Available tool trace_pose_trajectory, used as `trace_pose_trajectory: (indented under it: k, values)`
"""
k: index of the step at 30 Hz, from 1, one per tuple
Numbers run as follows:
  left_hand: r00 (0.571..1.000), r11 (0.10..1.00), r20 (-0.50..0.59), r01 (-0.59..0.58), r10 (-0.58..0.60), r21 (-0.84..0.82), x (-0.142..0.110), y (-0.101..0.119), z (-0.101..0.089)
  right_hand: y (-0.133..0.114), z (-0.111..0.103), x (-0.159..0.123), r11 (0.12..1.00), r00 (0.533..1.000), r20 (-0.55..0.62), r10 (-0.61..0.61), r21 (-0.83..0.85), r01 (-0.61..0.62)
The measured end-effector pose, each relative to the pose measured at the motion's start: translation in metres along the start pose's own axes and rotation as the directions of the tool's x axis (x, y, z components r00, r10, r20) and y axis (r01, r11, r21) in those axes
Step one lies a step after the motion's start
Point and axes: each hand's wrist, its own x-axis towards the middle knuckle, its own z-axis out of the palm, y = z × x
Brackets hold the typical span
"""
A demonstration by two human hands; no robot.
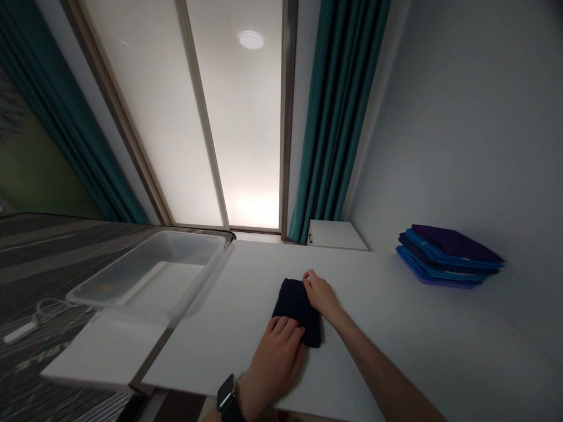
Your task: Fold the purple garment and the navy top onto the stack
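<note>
A folded dark navy cloth [293, 300] lies as a narrow rectangle on the white table [220, 340]. My left hand [279, 349], with a black watch [229, 398] on the wrist, is at the near left part of the cloth. Its fingers are bent and close together over the edge, gripping the fabric. At the far right edge of the same cloth, my right hand [321, 293] has its fingers curled in a pinch on the border. The undersides of both hands are hidden.
A stack of folded blue and purple cloths [448, 258] sits at the right by the wall. To the left stands a translucent plastic bin [176, 299]. A power strip with a cable [21, 331] lies farther left. Behind the table are a white cabinet [336, 234] and teal curtains [338, 117].
</note>
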Motion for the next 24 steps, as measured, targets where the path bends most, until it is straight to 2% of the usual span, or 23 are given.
trace_pose_trajectory:
  k: [3,6,8,10,12,15,19,24]
  values:
    - [1.000,0.990,0.020,0.008,-0.006,-0.139,-0.002,0.013,-0.008,-0.001,-0.003,0.001,0.998,0.998,-0.040,-0.057,-0.011,0.057]
    - [1.000,0.956,-0.017,0.017,-0.023,-0.293,0.006,0.006,-0.019,-0.005,-0.013,0.000,0.985,0.981,-0.110,-0.161,-0.085,0.152]
    - [0.989,0.942,-0.095,0.079,-0.116,-0.327,0.019,-0.017,-0.028,-0.012,-0.021,-0.005,0.956,0.953,-0.142,-0.268,-0.163,0.244]
    - [0.954,0.920,-0.161,0.185,-0.253,-0.345,0.036,-0.050,-0.035,-0.023,-0.029,-0.014,0.928,0.929,-0.147,-0.340,-0.210,0.307]
    - [0.937,0.882,-0.111,0.267,-0.332,-0.388,0.053,-0.084,-0.036,-0.036,-0.033,-0.026,0.918,0.922,-0.127,-0.366,-0.212,0.335]
    - [0.952,0.876,0.022,0.291,-0.306,-0.384,0.070,-0.117,-0.027,-0.049,-0.026,-0.044,0.904,0.910,-0.089,-0.404,-0.189,0.383]
    - [0.953,0.894,0.113,0.304,-0.282,-0.329,0.077,-0.120,-0.007,-0.042,0.000,-0.054,0.916,0.918,-0.077,-0.390,-0.136,0.378]
    - [0.946,0.917,0.070,0.325,-0.318,-0.229,0.074,-0.108,0.006,-0.023,0.017,-0.053,0.913,0.915,-0.041,-0.401,-0.097,0.396]
